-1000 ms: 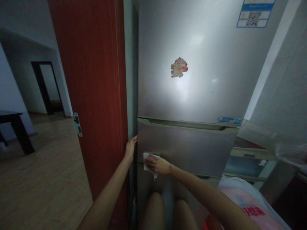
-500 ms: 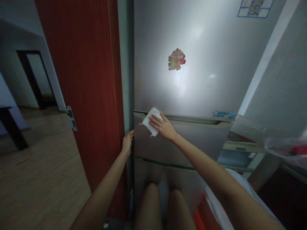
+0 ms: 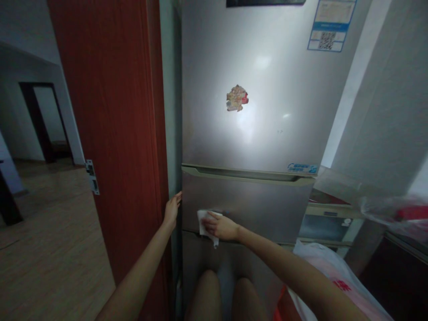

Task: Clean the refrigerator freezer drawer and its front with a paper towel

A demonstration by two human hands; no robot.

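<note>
A tall silver fridge (image 3: 254, 89) stands in front of me, with a middle drawer (image 3: 261, 203) below its big upper door. My right hand (image 3: 220, 226) presses a white paper towel (image 3: 203, 222) flat against the lower left of that drawer, fingers stretched over it. My left hand (image 3: 172, 208) rests with open fingers on the fridge's left edge, beside the red wooden door (image 3: 113, 133). My knees (image 3: 227, 294) show at the bottom, close to the lowest drawer.
A worn sticker (image 3: 236, 98) and a QR label (image 3: 331, 26) are on the upper fridge door. A white plastic bag (image 3: 334, 276) lies at the lower right, a clear bag (image 3: 374, 196) above it. Wooden floor (image 3: 50, 249) opens to the left.
My right hand has slid the paper towel down from the drawer's top left corner to its lower left. The left hand stays on the fridge's edge.
</note>
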